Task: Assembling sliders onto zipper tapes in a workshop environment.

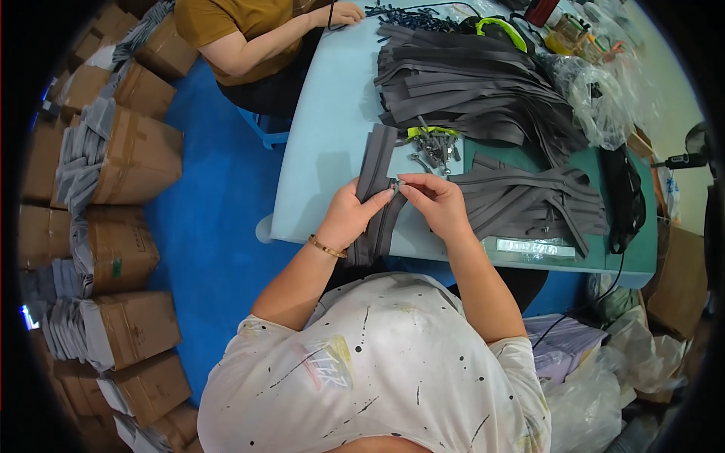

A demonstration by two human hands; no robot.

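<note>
Near the table's front edge, a dark grey zipper hangs over the edge toward my lap. My left hand is closed on it, thumb on top. My right hand pinches a small metal zipper slider against the zipper tape, its fingertips meeting those of the left hand. How far the slider sits on the teeth is hidden by the fingers. Just beyond lies a heap of metal zipper sliders with a yellow-green strip at its back. To the right, a stack of finished-looking grey zippers lies spread out.
A large pile of grey zipper strips covers the far table. A clear ruler, a black pouch and plastic bags are at right. A co-worker's hand rests at the far left edge. Filled cartons line the left.
</note>
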